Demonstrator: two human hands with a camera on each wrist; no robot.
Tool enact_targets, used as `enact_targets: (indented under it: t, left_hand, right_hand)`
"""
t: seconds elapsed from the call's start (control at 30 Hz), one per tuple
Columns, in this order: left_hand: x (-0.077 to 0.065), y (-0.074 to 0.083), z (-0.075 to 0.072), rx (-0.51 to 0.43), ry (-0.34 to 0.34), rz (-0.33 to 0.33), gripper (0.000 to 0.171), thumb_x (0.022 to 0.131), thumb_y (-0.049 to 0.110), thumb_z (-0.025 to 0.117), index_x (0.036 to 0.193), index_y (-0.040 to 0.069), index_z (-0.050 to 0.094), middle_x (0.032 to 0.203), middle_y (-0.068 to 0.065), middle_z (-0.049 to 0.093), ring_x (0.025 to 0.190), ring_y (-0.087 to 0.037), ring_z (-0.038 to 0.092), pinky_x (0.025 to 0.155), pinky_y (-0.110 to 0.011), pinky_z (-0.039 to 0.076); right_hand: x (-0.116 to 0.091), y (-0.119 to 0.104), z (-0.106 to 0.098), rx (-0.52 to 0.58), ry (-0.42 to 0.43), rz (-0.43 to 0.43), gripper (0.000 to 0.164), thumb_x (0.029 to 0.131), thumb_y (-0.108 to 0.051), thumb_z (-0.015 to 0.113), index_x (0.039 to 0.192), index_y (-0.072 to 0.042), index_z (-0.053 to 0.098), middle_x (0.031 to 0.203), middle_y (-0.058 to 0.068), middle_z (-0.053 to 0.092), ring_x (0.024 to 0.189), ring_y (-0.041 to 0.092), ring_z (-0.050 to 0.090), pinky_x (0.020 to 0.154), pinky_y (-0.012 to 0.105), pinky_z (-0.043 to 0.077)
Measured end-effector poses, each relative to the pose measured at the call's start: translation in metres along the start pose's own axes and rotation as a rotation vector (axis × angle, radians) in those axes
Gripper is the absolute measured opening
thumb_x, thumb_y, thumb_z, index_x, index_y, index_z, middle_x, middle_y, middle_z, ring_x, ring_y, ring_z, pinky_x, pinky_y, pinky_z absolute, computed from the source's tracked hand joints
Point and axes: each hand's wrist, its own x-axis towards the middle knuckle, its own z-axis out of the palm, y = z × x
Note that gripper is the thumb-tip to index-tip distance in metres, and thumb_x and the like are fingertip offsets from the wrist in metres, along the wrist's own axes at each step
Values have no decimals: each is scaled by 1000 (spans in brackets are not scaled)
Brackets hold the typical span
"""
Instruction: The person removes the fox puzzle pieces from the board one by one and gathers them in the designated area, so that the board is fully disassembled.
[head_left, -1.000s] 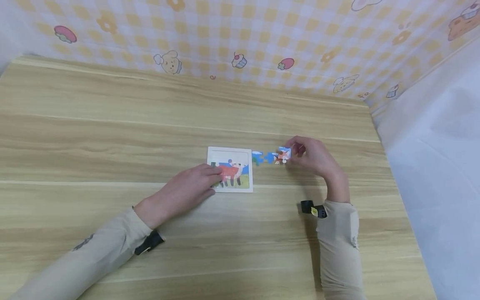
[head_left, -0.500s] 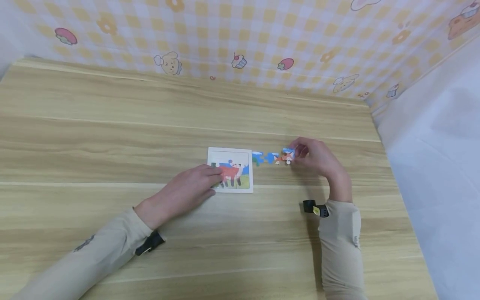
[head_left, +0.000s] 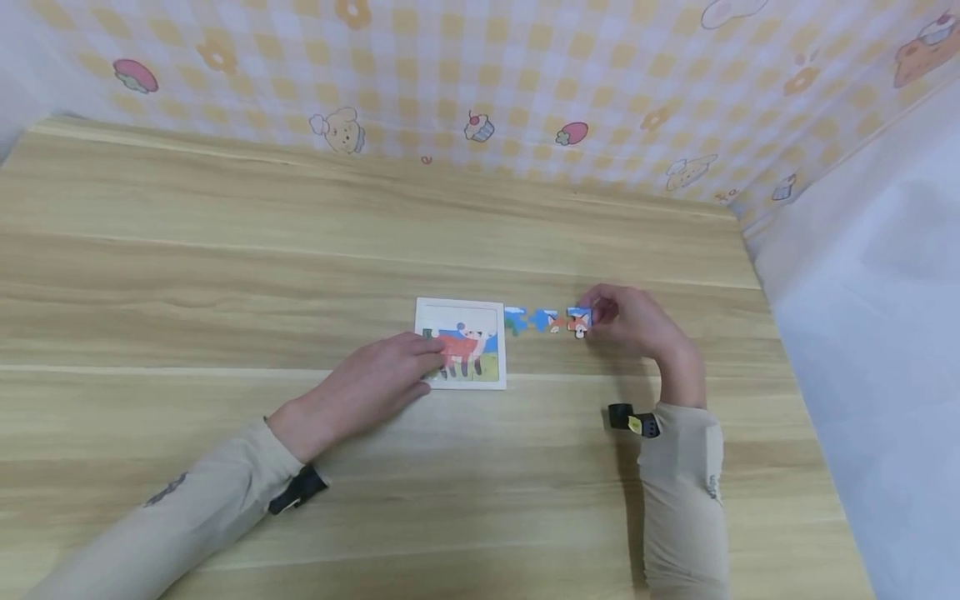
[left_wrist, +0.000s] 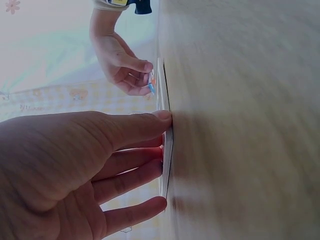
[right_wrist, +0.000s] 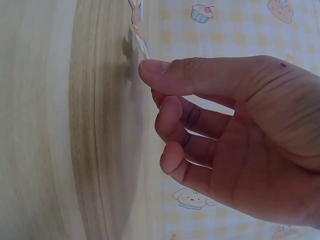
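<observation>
My right hand (head_left: 633, 321) pinches a jigsaw piece (head_left: 578, 322), with an orange fox face on blue, between thumb and fingertips. In the right wrist view the piece is tilted and raised off the table, its shadow beside it. My left hand (head_left: 375, 379) rests on the left side of the white-framed puzzle board (head_left: 463, 386). The left wrist view has its thumb at the near edge and its extended fingers on top. A red animal picture fills the board's lower part; the upper strip is pale. My left fingers hide the board's left part.
Just right of the board, a blue-and-green jigsaw piece (head_left: 514, 317) and a blue one with an orange ear (head_left: 552, 320) lie on the wooden table (head_left: 450, 517). Behind the table hangs a yellow checked cloth (head_left: 420, 75).
My right hand has moved slightly right with the fox-face piece, and a gap now separates it from the piece on its left. The left hand stays on the board.
</observation>
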Motion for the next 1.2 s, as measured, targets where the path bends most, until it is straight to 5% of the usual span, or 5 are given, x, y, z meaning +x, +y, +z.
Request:
enact_targets:
  t: [1.2]
  left_hand:
    - [0,-5,1,-52,25,-7,31,86,11,67,116,3,65,124,-12,58,114,-26,53,92,-41,44]
  right_hand:
    - [2,4,5,4,-48,67,28,80,2,68,105,-6,58,95,13,58,86,27,52,78,39,42]
